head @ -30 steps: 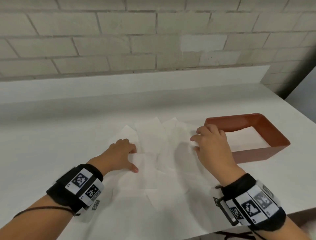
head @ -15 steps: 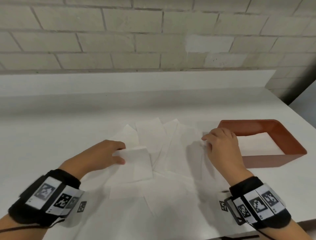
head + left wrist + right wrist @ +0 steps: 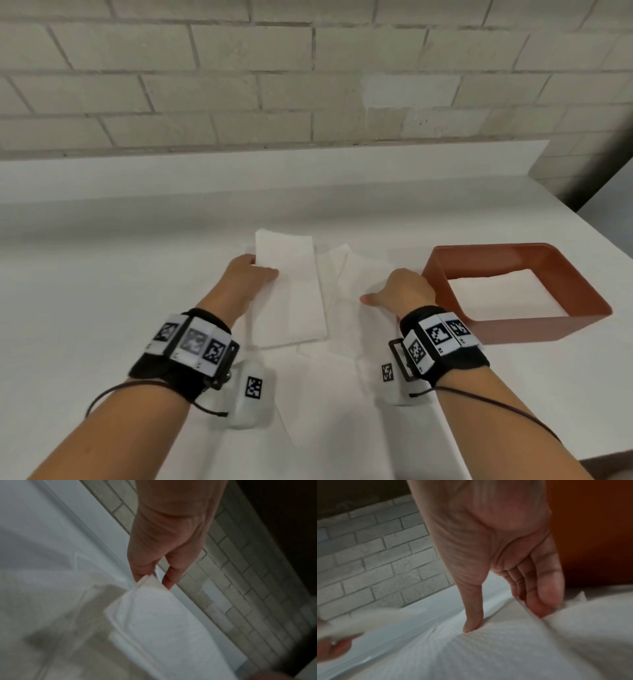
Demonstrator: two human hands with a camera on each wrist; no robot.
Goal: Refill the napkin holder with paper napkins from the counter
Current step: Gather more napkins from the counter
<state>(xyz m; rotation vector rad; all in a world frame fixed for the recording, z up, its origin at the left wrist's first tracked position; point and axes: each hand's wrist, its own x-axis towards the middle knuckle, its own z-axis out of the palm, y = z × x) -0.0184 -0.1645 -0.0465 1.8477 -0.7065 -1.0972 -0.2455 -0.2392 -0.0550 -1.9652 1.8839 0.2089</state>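
Observation:
Several white paper napkins (image 3: 346, 308) lie fanned out on the white counter (image 3: 102, 291). My left hand (image 3: 263, 270) pinches a small stack of napkins (image 3: 291, 291) by its left edge, thumb on top; the left wrist view shows this pinch of the left hand (image 3: 152, 578) on the stack (image 3: 163, 622). My right hand (image 3: 394, 287) is at the pile's right edge, just left of the orange-red napkin holder (image 3: 548, 330). In the right wrist view the right hand (image 3: 505, 618) has its thumb pressed on a napkin (image 3: 488, 649) and its fingers (image 3: 539, 605) curled under the napkin's edge, with the holder (image 3: 590, 534) behind.
A grey brick wall (image 3: 308, 85) and a low white ledge (image 3: 239, 174) close off the back. The counter ends at the right edge (image 3: 603, 240) and close to me. White shows inside the holder; I cannot tell whether it is napkins or counter.
My left hand took a napkin stack off the pile by its edge and carried it farther back. My right hand stayed by the holder and spread its thumb over the pile.

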